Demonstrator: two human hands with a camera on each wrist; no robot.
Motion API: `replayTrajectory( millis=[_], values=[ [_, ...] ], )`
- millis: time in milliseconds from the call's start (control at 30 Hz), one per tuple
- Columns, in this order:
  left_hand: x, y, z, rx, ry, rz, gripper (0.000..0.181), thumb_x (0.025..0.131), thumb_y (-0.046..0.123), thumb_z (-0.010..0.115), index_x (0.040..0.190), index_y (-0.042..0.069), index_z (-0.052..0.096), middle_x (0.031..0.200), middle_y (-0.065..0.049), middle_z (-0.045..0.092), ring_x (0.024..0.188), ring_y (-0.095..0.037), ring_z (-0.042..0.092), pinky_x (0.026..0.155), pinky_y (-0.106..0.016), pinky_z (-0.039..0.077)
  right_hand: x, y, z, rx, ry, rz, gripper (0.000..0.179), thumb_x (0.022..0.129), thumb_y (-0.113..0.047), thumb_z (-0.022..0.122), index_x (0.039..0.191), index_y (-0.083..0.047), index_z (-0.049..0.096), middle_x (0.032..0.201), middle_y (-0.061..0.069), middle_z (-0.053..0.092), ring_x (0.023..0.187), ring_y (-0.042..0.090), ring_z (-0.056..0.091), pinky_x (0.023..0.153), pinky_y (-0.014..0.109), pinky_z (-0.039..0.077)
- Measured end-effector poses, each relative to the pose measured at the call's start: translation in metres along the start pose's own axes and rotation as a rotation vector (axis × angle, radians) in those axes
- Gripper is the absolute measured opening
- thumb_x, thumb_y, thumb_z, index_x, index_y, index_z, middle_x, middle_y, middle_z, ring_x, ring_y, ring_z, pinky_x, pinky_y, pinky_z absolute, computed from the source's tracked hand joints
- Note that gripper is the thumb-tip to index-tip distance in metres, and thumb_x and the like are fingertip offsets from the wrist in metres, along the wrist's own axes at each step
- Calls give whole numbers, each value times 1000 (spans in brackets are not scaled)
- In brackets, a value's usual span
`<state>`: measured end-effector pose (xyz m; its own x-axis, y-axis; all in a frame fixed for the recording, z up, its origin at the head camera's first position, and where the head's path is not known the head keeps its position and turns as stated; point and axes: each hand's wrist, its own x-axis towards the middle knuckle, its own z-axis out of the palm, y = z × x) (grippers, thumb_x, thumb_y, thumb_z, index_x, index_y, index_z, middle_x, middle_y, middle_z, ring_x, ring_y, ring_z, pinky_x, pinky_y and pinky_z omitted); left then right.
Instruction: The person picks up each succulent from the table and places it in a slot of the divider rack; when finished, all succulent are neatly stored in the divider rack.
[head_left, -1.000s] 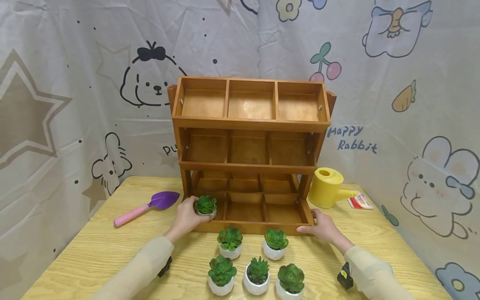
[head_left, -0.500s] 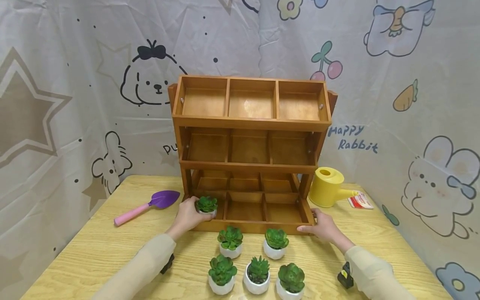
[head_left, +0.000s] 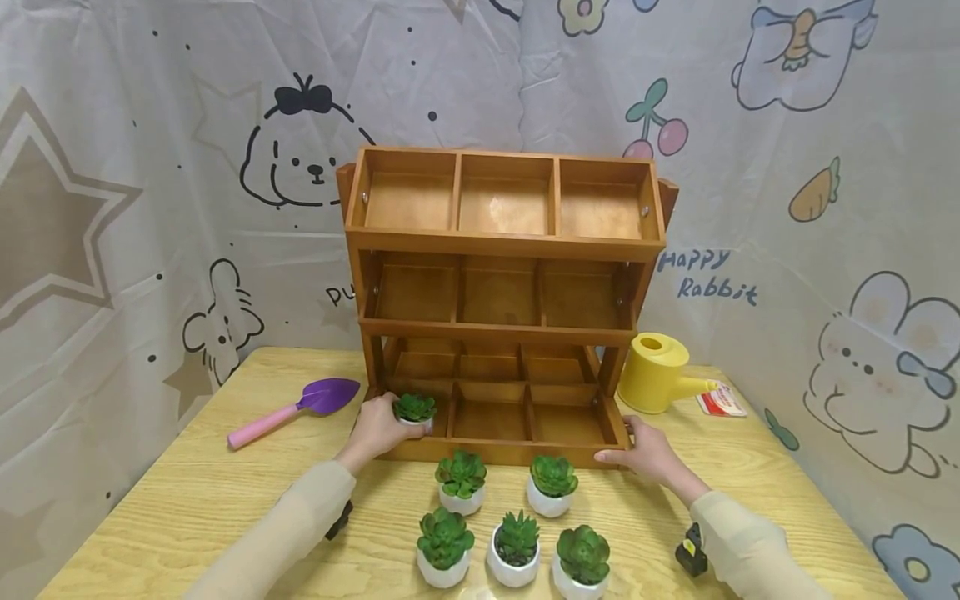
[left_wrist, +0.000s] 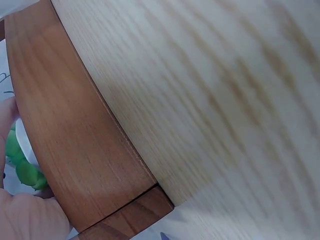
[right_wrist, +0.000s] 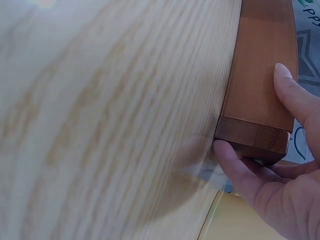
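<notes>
A tiered wooden rack (head_left: 504,244) with divided compartments stands at the middle of the table. My left hand (head_left: 377,430) grips a small succulent (head_left: 415,406) in a white pot, down in the left compartment of the lowest front tier. The left wrist view shows its green leaves (left_wrist: 29,172) partly hidden behind the rack's front board (left_wrist: 75,120). At the opposite end, my right hand (head_left: 649,452) holds the lowest tier's front corner. In the right wrist view its thumb (right_wrist: 295,97) lies on the board's front and the fingers curl around the end.
Several more potted succulents (head_left: 516,542) stand on the table before the rack. A purple trowel (head_left: 327,396) with a pink handle lies at the left. Behind the right hand are a yellow watering can (head_left: 651,375) and a red-and-white card (head_left: 722,400). Printed cloth (head_left: 187,167) hangs behind.
My left hand and the potted succulent have shifted slightly right and a little deeper into the compartment. The right hand keeps its place on the corner.
</notes>
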<state>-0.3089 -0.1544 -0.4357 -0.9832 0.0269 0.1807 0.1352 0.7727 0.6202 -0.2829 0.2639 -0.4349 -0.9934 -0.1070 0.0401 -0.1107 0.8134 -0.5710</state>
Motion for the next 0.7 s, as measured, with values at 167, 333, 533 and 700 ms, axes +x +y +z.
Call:
replayTrajectory(
  millis=[167,333,533,700],
  values=[
    [1,0,0,10,-11,3,62,67,38,84,102,-8,59,93,-18,67,83,-27,64,71,-40,54,0,0,0,-6,1,-3,90,75,-42,79,131,17,40,125,36,53,113,47,55,91,53,48],
    [1,-1,0,16,-25,3,62,68,38,83,102,-7,59,92,-17,66,81,-26,64,70,-39,53,0,1,0,-3,0,-3,90,75,-42,79,131,17,40,124,36,54,113,46,55,90,53,48],
    [1,1,0,25,-35,-5,64,69,39,82,105,-9,59,95,-19,66,85,-29,64,72,-41,53,0,2,0,4,-1,0,89,75,-43,80,130,16,41,123,34,56,111,44,56,89,51,49],
    [1,2,0,32,-47,-16,69,69,38,82,111,-11,57,100,-22,66,89,-32,64,74,-42,53,0,2,0,5,-2,1,89,75,-43,80,130,16,41,123,34,55,111,44,56,89,51,49]
  ],
)
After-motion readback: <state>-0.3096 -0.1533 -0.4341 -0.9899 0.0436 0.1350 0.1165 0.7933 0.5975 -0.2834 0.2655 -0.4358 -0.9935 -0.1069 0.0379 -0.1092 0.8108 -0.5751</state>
